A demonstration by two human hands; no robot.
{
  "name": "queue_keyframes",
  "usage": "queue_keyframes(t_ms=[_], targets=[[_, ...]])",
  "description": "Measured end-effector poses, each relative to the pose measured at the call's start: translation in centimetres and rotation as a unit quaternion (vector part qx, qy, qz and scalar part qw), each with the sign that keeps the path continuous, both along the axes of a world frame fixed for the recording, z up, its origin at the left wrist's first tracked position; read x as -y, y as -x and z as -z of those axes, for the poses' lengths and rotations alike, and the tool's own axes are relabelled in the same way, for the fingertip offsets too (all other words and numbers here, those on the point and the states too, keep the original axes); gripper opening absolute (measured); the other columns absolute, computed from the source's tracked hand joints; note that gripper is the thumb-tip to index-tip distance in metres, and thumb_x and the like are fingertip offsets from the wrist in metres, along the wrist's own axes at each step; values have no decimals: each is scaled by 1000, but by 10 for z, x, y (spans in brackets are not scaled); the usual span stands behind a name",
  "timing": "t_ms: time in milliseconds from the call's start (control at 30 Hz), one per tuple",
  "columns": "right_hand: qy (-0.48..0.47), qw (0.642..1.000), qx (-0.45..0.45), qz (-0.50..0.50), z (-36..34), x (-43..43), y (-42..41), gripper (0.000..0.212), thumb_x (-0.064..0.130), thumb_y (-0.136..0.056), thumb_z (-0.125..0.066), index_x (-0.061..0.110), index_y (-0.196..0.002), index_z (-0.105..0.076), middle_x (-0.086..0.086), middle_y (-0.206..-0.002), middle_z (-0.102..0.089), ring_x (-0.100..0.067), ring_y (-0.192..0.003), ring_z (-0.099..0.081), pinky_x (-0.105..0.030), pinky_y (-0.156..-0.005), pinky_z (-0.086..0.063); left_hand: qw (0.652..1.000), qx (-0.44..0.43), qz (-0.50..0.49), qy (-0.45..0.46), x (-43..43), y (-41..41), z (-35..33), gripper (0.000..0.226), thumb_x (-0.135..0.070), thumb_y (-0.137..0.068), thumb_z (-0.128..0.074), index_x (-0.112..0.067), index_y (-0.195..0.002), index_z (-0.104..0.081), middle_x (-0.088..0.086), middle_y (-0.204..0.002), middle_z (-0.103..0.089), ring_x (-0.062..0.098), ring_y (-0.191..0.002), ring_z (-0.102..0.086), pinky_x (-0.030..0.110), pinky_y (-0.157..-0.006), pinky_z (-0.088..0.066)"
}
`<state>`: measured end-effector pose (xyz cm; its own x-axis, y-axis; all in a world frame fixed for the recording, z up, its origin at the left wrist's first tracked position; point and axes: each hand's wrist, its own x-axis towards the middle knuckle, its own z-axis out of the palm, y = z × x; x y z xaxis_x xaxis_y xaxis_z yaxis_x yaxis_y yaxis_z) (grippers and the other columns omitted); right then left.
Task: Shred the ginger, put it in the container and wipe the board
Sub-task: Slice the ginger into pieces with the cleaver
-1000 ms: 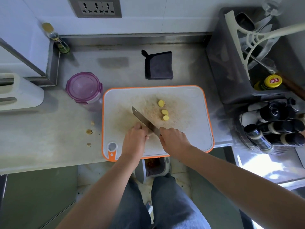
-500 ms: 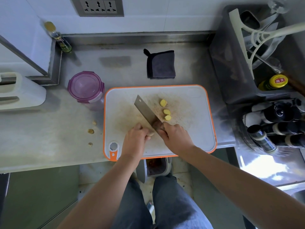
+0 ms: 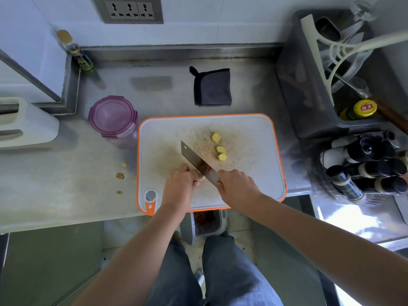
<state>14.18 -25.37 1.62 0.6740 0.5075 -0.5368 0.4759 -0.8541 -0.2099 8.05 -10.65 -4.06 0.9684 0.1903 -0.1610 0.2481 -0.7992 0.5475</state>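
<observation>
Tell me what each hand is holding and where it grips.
Right hand grips the cleaver by its handle, hidden in the fist. Left hand pins the ginger piece by its left end.

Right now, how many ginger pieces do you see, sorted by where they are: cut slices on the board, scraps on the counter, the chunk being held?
Yellow ginger slices on the white orange-rimmed cutting board: 3
Small ginger scraps on the steel counter: 3
Ginger chunk under the left hand: 1
Total: 7
</observation>
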Motion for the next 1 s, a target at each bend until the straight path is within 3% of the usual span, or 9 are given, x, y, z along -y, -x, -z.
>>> queue_keyframes(t_ms=[300,467,633,800,1000], targets=[[-26,1000,7,17,26,-15,5,17,18,-100,-39,8,-110,-48,-6,-80,-49,-24,-70,-50,-34,-64,-43,1000,-9,11,-5,-2,0,5,6,-8,-82,-72,-5,-86,-69,8,-88,-60,26,-70,-60,32,-58,-45],[-71,996,35,33,32,-8,2,23,29,-101,-38,10,-111,-46,-9,-81,-57,-30,-72,-54,-32,-62,-38,1000,1,4,-9,-4,1,6,5,-10,-82,-73,-6,-84,-70,5,-82,-56,24,-64,-57,32,-55,-42],[-136,987,56,59,22,-2,-3,29,26,-99,-41,11,-124,-36,-5,-65,-50,-28,-56,-45,-31,-54,-33,1000,11,-4,19,-3,1,3,9,-7,-82,-72,-10,-91,-75,2,-83,-58,13,-65,-49,24,-58,-35],[-110,993,54,-5,8,6,-3,38,19,-99,-38,17,-135,-30,-5,-68,-45,-28,-61,-44,-32,-57,-34,1000,6,-3,26,-4,1,4,13,-8,-81,-74,-11,-94,-75,5,-87,-61,23,-74,-61,35,-63,-52],[-69,997,34,-22,2,3,0,38,19,-99,-38,18,-136,-26,-7,-77,-52,-27,-66,-51,-35,-60,-43,1000,2,-2,21,-4,0,5,13,-11,-82,-73,-11,-95,-75,5,-91,-62,24,-78,-62,39,-67,-54]])
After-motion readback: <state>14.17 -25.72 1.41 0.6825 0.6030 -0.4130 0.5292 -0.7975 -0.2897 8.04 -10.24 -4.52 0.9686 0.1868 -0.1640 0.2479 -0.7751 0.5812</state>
